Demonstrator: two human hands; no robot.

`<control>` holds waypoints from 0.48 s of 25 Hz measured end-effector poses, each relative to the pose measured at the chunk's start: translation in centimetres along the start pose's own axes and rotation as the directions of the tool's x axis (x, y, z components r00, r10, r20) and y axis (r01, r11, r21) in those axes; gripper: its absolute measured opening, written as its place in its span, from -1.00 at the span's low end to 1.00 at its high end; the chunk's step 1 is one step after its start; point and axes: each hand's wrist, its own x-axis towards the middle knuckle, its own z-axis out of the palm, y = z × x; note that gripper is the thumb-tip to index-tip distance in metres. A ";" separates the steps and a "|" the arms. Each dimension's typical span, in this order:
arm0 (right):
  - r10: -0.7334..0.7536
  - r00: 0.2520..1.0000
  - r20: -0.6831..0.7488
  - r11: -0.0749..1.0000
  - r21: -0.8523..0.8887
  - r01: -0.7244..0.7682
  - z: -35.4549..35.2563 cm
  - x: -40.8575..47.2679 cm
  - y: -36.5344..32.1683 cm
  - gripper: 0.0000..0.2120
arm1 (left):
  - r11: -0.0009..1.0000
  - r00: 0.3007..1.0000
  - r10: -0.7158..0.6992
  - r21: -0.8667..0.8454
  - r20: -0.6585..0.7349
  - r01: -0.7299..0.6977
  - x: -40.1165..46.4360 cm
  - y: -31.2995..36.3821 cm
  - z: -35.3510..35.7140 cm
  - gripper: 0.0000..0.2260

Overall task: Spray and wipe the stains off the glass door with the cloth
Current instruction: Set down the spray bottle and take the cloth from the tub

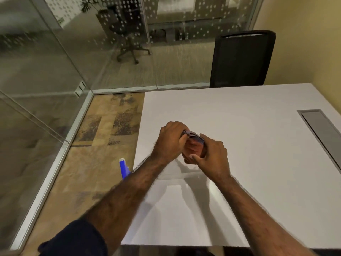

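Head view: both hands, left [170,140] & right [210,156], bunch the cloth [193,145] over the table [258,145], mid-frame. Spray bottle [124,168] sits at table's left edge, half hidden by forearm; an elbow nudge could tip it. Glass door [36,74] upper left, untouched.

Chair [241,58] behind table [249,126]; spray btl [124,168] off table's left.

Wide open white tabletop [239,115] ahead and to the right, bare all the way to the grey cable slot [321,130] near its right edge. A black chair [243,58] closes off the far side. To the left, a strip of carpet floor [103,137] gives passage, hemmed in by the glass door [36,74], with a blue spray bottle [124,168] just beside the tabletop's left edge.
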 end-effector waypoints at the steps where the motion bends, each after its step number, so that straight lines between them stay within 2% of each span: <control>1: -0.011 0.999 -0.034 1.000 0.017 0.011 -0.6 0.1 -1.0 -0.35 | 1.000 0.999 0.018 -0.015 -0.026 -0.018 -0.1 0.4 -1.4 -0.89; 6: -0.040 0.969 -0.243 0.997 0.059 0.056 -4.2 -0.4 -8.3 -0.69 | 0.991 0.973 0.108 -0.054 -0.204 -0.122 -2.3 1.9 -9.7 -0.88; 10: -0.169 0.935 -0.310 0.954 0.185 0.234 -6.4 -2.5 -16.9 -0.71 | 0.992 0.907 0.083 -0.057 -0.412 -0.116 -5.7 1.9 -16.5 -0.87; 12: -0.211 0.941 -0.265 0.894 0.338 0.295 -7.3 -4.3 -20.8 -0.66 | 0.997 0.869 0.043 -0.040 -0.494 -0.072 -8.0 1.7 -20.0 -0.88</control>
